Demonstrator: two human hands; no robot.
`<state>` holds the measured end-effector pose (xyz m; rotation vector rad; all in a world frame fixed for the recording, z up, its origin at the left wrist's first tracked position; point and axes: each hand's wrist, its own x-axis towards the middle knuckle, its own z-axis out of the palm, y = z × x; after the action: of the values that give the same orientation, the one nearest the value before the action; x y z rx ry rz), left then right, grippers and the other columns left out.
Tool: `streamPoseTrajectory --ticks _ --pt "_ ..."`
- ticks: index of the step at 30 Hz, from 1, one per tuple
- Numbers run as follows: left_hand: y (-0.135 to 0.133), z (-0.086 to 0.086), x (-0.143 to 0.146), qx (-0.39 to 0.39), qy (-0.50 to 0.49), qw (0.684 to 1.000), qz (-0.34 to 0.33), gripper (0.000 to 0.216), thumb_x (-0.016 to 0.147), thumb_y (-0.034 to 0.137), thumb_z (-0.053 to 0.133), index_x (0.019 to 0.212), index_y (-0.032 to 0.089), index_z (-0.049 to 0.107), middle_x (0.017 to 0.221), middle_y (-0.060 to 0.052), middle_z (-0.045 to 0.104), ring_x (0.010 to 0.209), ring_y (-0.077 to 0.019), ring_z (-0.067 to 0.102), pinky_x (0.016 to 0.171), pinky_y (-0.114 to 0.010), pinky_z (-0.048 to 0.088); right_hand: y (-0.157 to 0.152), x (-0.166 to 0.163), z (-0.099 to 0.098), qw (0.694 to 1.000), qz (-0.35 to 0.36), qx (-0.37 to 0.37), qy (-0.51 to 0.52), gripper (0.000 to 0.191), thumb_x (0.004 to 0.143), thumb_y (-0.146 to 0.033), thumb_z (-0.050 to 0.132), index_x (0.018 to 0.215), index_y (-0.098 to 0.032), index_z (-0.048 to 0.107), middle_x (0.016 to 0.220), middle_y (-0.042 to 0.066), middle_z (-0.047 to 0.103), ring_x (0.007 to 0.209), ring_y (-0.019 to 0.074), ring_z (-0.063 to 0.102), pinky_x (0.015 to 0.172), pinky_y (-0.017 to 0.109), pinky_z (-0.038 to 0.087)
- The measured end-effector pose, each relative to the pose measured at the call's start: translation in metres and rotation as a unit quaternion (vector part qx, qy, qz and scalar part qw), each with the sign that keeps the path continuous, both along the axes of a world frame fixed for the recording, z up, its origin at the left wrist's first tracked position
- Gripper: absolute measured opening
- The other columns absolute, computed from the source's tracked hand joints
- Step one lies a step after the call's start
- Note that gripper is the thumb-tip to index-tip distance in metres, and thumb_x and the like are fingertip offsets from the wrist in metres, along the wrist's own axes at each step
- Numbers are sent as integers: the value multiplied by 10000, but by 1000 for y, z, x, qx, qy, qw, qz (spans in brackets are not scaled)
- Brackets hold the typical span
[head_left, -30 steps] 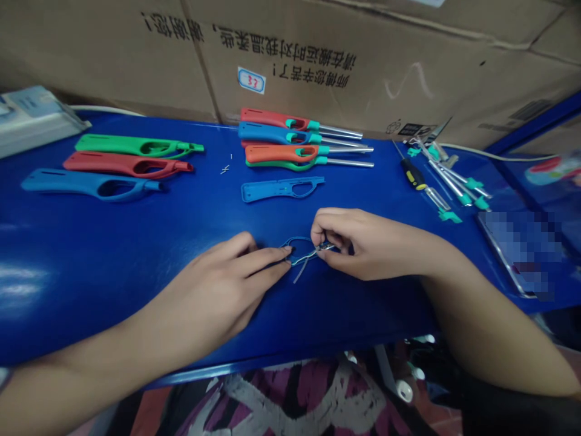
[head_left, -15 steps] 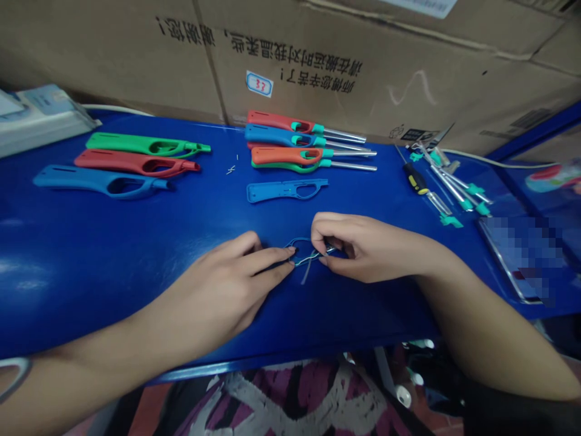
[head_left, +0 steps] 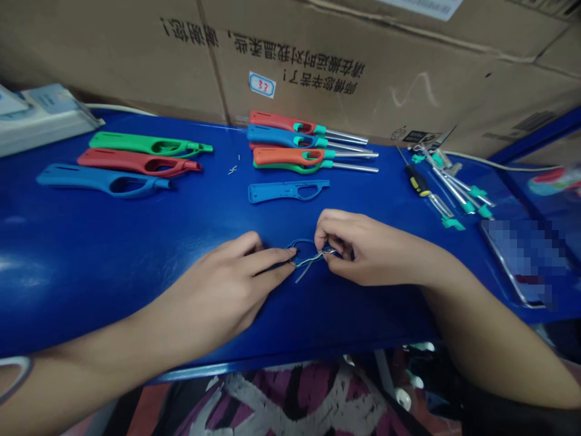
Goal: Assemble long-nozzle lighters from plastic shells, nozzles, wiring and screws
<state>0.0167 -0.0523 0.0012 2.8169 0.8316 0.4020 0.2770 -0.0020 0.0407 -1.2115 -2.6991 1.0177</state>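
Note:
Low over the blue table, my left hand (head_left: 245,269) is closed on a blue lighter half-shell (head_left: 305,241), covering its handle end. The loop of the shell shows between my two hands. My right hand (head_left: 358,248) pinches thin twisted wires (head_left: 313,259) at the shell's nozzle end, its fingertips hiding part of them. A short pale strip (head_left: 303,272) hangs below the wires. Another blue half-shell (head_left: 288,191) lies just beyond my hands, its inner side up.
Assembled long lighters (head_left: 290,157) lie at the back by a cardboard box (head_left: 149,60). Coloured handle shells (head_left: 131,163) are at left, small screws (head_left: 232,169) in the middle. A screwdriver (head_left: 415,180), metal tubes with green parts (head_left: 454,181) and a phone (head_left: 517,260) are at right.
My right hand has shifted slightly right along the wires, so more of them shows. The pale strip's lower end has swung left. My left hand keeps its hold.

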Motion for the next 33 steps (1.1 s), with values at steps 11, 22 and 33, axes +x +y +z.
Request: streamPoseTrajectory --ticks 11,22,33 --pt "-1 0 -1 -2 9 1000 3 403 991 154 475 1372 186 602 1452 -19 589 1081 -264 578 848 -434 513 -3 0 3 1000 -1 -10 -14 151 828 -125 540 951 -211 534 902 -16 519 723 114 471 651 263 371" --pt "-1 0 -2 0 13 1000 3 404 995 160 471 1378 186 599 1451 -23 589 1057 -260 572 856 -434 513 -2 0 -1 1000 4 9 4 100 851 -145 567 929 -208 571 927 -7 545 748 115 499 667 254 379" --pt "-1 1 -1 5 8 1000 -3 396 991 144 469 1360 168 610 1425 -45 610 1049 -261 589 849 -429 500 -4 -4 -1 999 45 24 -1 65 876 -165 556 909 -220 544 962 -14 525 725 116 452 643 276 328"
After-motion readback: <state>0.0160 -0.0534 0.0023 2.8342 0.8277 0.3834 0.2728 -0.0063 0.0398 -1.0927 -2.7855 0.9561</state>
